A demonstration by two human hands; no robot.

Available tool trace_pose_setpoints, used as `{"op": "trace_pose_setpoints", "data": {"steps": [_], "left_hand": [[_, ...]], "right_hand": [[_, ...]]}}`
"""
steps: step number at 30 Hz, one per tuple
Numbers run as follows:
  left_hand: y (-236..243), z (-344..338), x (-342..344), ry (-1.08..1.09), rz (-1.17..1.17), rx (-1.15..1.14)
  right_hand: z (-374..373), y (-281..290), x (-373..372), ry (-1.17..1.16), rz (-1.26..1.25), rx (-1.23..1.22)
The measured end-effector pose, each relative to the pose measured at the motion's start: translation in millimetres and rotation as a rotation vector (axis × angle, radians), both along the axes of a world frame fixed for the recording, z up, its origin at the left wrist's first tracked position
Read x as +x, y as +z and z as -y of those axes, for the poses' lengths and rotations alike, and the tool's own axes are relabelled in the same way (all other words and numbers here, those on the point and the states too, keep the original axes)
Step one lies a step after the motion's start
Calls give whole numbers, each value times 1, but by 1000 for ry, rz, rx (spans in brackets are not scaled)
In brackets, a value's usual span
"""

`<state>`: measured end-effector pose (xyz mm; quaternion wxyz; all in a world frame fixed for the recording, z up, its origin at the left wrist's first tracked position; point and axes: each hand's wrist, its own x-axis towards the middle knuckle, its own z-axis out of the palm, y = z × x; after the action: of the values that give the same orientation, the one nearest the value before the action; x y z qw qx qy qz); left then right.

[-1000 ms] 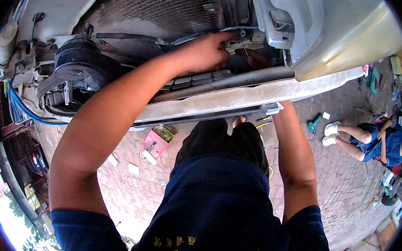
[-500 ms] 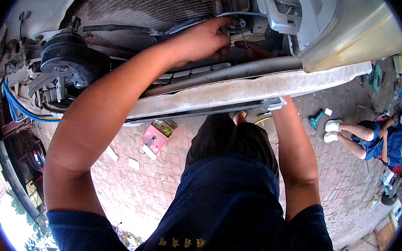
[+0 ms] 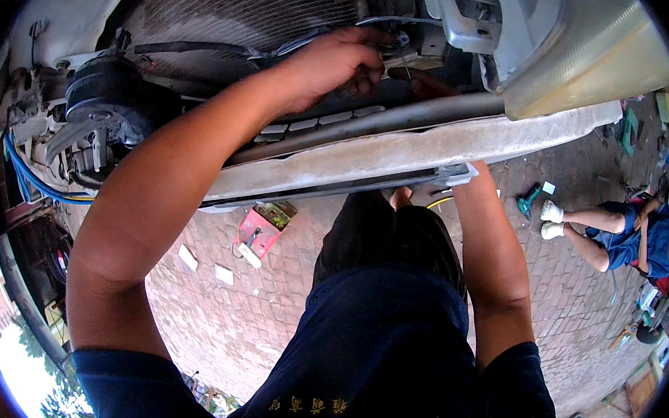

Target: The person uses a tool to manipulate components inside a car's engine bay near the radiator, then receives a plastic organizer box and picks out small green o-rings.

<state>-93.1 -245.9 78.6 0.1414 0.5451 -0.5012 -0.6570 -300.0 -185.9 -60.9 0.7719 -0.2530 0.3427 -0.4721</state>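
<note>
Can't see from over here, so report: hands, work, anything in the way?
Left hand beyond pale bumper bar, fingers curled, grip unclear. Right hand beside thin rod, contact unclear. Bar hides part of right forearm.

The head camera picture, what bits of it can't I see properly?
All in the head view:
Right hand: mostly hidden by the pale bar; only some fingers show.
Left hand: some fingertips are lost in shadow or behind its other fingers, so any grip is unclear.
Thin rod: too small to tell what it is.
Headlight: its top is cut off by the picture's edge.
</note>
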Motion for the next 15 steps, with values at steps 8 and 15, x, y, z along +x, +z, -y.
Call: {"op": "trace_pose_setpoints", "data": {"steps": [8,15], "left_hand": [[-7,9,-2,123,-117,57],[-9,5,6,90,-29,4]], "right_hand": [[-7,-66,-17,-130,389,6],[10,3,5,-270,-254,-369]]}}
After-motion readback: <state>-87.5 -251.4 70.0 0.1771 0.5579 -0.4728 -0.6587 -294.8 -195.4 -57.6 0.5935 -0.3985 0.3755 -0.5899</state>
